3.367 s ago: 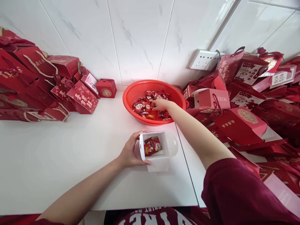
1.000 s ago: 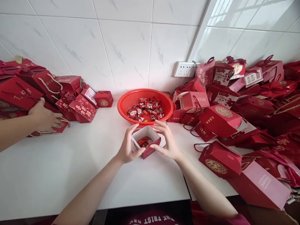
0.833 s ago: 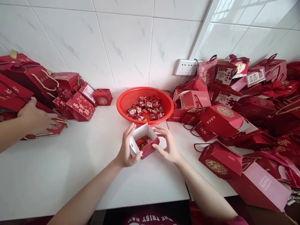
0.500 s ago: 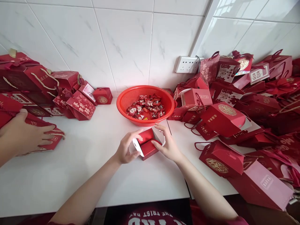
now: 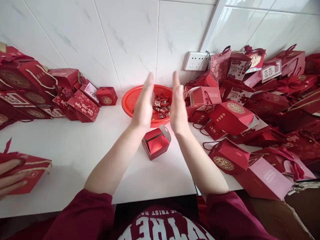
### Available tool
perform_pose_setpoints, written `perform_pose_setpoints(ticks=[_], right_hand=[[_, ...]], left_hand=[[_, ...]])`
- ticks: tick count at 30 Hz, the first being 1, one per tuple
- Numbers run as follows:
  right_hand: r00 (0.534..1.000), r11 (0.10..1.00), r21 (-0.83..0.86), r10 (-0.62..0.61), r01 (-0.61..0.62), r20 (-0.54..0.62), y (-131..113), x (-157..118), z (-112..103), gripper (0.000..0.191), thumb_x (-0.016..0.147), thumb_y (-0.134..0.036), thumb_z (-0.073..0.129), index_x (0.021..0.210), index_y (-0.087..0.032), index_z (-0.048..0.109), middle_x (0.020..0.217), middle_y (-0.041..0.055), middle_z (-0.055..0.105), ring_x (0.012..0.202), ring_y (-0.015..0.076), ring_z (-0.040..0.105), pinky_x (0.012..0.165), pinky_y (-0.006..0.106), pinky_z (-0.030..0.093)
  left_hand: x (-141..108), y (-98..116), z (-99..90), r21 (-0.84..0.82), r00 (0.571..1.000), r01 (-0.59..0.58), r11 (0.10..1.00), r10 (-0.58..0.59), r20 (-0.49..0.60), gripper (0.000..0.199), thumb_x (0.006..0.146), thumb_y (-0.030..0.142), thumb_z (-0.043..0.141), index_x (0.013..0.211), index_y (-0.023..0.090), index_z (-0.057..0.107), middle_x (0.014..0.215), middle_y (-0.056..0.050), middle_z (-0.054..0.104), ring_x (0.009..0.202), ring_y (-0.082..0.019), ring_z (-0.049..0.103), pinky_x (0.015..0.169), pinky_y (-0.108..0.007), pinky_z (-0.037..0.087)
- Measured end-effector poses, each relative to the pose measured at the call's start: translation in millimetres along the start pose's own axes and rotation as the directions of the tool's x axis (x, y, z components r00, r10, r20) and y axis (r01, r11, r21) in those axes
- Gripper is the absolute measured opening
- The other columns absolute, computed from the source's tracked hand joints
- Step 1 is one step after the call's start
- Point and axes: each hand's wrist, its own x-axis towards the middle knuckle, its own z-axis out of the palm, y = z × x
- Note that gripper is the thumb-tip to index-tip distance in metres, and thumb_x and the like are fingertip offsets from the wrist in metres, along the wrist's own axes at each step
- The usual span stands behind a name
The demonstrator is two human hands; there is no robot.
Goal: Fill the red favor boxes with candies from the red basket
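Note:
My left hand (image 5: pixel 144 103) and my right hand (image 5: pixel 179 108) are raised with palms facing each other and a gap between them. Fingers on both are stretched out, and nothing is held. Behind them, partly hidden, a red plastic basket (image 5: pixel 128 100) contains wrapped candies (image 5: pixel 162 104). Below the hands, a small red gift box (image 5: pixel 158 146) rests on the white table (image 5: pixel 100 180). Its top flaps are folded inward with a slit between them, and one rounded side flap stands up. Neither hand touches it.
Many red gift boxes and bags (image 5: pixel 232 116) are heaped on the right. More boxes (image 5: pixel 32 80) are stacked at the left. Another person's hand (image 5: pixel 12 176) lies on a red bag (image 5: pixel 35 170) at the left edge. A power strip (image 5: pixel 197 61) is against the tiled wall.
Both my hands have let go of the small box and risen in front of the basket. The other person's hand and red bag have shifted toward the lower left.

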Motion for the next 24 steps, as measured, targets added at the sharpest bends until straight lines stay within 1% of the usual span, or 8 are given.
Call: perform_pose_setpoints(ticks=[4,9,11,13,14,16,20,24], right_hand=[[0.999,0.999,0.030,0.027,-0.027,-0.021,9.8,-5.6,-3.9,0.073,0.101,-0.068,0.009,0.161,-0.027,0.000,0.168,0.0031,0.006,0.156,0.0282,-0.004,0.125,0.057,0.004],[0.988,0.991,0.011,0.137,-0.136,-0.077,20.1,-49.3,-30.0,0.055,0.106,-0.054,0.021,0.156,-0.030,0.028,0.164,0.0021,0.028,0.154,0.0218,0.021,0.126,0.051,0.020],[0.988,0.988,-0.003,0.153,-0.153,-0.017,32.5,-72.7,-39.5,0.053,0.106,-0.054,0.023,0.151,-0.029,0.036,0.156,0.0078,0.042,0.145,0.0246,0.040,0.120,0.051,0.035],[0.986,0.992,0.017,0.126,-0.129,0.108,46.1,-94.8,-40.4,0.051,0.103,-0.053,0.038,0.148,-0.028,0.039,0.148,0.0111,0.051,0.135,0.0267,0.053,0.114,0.051,0.044],[0.974,0.993,0.016,0.108,-0.114,0.197,52.0,-104.4,-37.8,0.049,0.103,-0.049,0.042,0.147,-0.028,0.039,0.145,0.0114,0.055,0.131,0.0263,0.056,0.111,0.050,0.048],[0.945,0.998,-0.017,0.068,-0.066,0.320,60.7,-119.8,-29.8,0.046,0.103,-0.042,0.045,0.146,-0.028,0.040,0.144,0.0115,0.056,0.132,0.0258,0.055,0.111,0.051,0.047],[0.951,0.998,-0.057,0.023,-0.006,0.309,68.3,-137.6,-20.9,0.039,0.102,-0.038,0.046,0.139,-0.026,0.046,0.144,0.0133,0.054,0.138,0.0270,0.049,0.112,0.052,0.046],[0.950,0.990,-0.142,0.059,-0.016,0.307,70.3,-146.6,-19.7,0.026,0.103,-0.035,0.044,0.120,-0.025,0.060,0.152,0.0121,0.044,0.143,0.0286,0.042,0.116,0.053,0.042]], left_hand=[[-10.0,-5.4,-0.8,-0.079,0.995,0.084,0.993,-0.079,0.067,0.051,0.108,0.047,0.020,0.150,0.026,0.041,0.164,-0.001,0.028,0.154,-0.024,0.017,0.126,-0.044,0.021],[-55.5,-16.8,-49.5,-0.044,0.986,0.125,0.991,-0.120,0.112,0.044,0.101,0.048,0.042,0.127,0.021,0.066,0.136,-0.008,0.064,0.134,-0.028,0.053,0.118,-0.049,0.038],[-84.4,-33.1,-69.9,-0.041,0.979,0.101,0.994,-0.092,0.180,0.052,0.099,0.056,0.039,0.113,0.019,0.072,0.120,-0.012,0.071,0.122,-0.032,0.062,0.110,-0.050,0.045],[-113.1,-50.6,-77.4,0.017,0.932,0.152,0.988,-0.149,0.330,0.051,0.096,0.058,0.045,0.120,0.018,0.068,0.122,-0.014,0.069,0.120,-0.033,0.062,0.107,-0.050,0.047],[-125.1,-57.6,-76.0,0.033,0.931,0.143,0.989,-0.146,0.335,0.054,0.097,0.059,0.044,0.125,0.018,0.064,0.122,-0.015,0.069,0.117,-0.032,0.063,0.103,-0.050,0.050],[-141.2,-65.5,-66.7,0.131,0.947,0.154,0.979,-0.184,0.264,0.052,0.098,0.054,0.046,0.138,0.020,0.052,0.120,-0.014,0.067,0.112,-0.029,0.064,0.100,-0.048,0.051],[-146.1,-58.7,-51.5,0.369,0.975,0.088,0.925,-0.155,0.157,0.047,0.097,0.034,0.054,0.143,0.026,0.047,0.140,-0.013,0.050,0.127,-0.027,0.054,0.107,-0.047,0.047],[-149.2,-43.3,-55.7,0.514,0.931,-0.091,0.853,-0.111,0.349,0.058,0.094,0.048,0.057,0.146,0.027,0.046,0.151,-0.012,0.044,0.139,-0.034,0.042,0.116,-0.054,0.038]])
